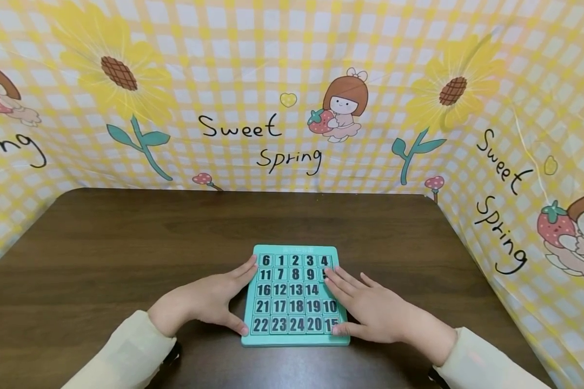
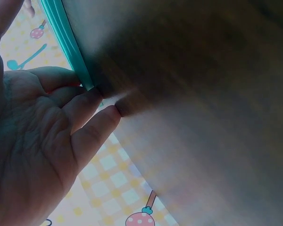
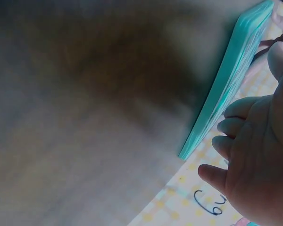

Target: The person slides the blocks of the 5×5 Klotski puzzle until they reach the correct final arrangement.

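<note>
A turquoise sliding number puzzle (image 1: 296, 340) lies flat on the table, its black-numbered tiles in rows within a raised frame. My left hand (image 1: 206, 297) rests along the puzzle's left side, thumb near the lower corner and fingers near the upper part; the left wrist view shows those fingers against the turquoise edge. Over the right side, my right hand (image 1: 382, 310) has its fingertips on the tile marked 5, partly covering it. The right thumb touches the tile marked 15 (image 1: 330, 326). A gap shows right of tile 14 (image 1: 312, 290), beside the right fingers.
The brown wooden table (image 1: 141, 232) extends around the puzzle on all sides. A yellow checked cloth (image 1: 243, 70) with flowers and cartoon figures hangs behind the table and along both sides. Dark bands (image 1: 173, 354) show at the cuffs of the pale sleeves (image 1: 126, 348).
</note>
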The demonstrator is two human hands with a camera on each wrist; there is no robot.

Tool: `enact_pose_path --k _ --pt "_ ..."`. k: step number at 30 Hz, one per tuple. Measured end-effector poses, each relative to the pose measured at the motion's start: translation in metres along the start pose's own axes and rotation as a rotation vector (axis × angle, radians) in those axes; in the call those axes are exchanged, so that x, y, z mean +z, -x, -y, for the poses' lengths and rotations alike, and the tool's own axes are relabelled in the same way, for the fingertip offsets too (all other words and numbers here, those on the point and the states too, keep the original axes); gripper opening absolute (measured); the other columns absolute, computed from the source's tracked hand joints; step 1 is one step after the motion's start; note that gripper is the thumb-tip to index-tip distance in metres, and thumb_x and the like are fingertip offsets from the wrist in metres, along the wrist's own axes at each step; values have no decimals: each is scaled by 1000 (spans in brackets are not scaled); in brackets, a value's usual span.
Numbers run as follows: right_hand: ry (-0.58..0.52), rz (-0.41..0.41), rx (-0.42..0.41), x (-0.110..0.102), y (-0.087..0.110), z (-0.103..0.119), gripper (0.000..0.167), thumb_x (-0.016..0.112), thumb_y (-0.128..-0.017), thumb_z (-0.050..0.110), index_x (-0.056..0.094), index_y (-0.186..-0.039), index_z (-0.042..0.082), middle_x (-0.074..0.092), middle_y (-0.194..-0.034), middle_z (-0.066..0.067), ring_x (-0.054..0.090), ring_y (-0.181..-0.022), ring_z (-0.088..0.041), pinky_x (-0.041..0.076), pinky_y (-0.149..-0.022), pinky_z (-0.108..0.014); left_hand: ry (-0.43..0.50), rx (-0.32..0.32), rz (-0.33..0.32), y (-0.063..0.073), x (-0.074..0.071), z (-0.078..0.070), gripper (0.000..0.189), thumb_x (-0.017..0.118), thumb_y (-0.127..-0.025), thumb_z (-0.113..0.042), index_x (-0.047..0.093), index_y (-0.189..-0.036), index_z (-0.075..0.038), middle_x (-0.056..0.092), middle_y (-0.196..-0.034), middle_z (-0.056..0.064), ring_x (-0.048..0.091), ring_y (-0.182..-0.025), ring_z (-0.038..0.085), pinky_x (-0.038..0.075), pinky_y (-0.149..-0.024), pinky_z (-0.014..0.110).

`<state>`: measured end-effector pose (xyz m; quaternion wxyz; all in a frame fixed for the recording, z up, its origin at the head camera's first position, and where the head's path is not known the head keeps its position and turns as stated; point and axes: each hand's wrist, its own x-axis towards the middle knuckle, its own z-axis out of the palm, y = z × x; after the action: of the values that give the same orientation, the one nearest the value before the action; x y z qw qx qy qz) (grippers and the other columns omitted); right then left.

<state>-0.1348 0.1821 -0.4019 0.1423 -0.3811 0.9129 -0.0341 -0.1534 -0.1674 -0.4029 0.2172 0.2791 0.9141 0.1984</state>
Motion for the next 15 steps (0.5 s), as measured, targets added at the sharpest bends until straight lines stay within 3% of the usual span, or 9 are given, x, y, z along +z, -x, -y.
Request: enact_pose_path --k 15 --pt "66 -99 -110 18 31 17 86 36 -96 69 27 -158 9 20 -167 -6 23 -153 -24 35 -111 -62 0 -1 0 1 -1 -1 125 84 -70 -56 15 -158 1 2 -169 12 33 -147 31 36 -114 49"
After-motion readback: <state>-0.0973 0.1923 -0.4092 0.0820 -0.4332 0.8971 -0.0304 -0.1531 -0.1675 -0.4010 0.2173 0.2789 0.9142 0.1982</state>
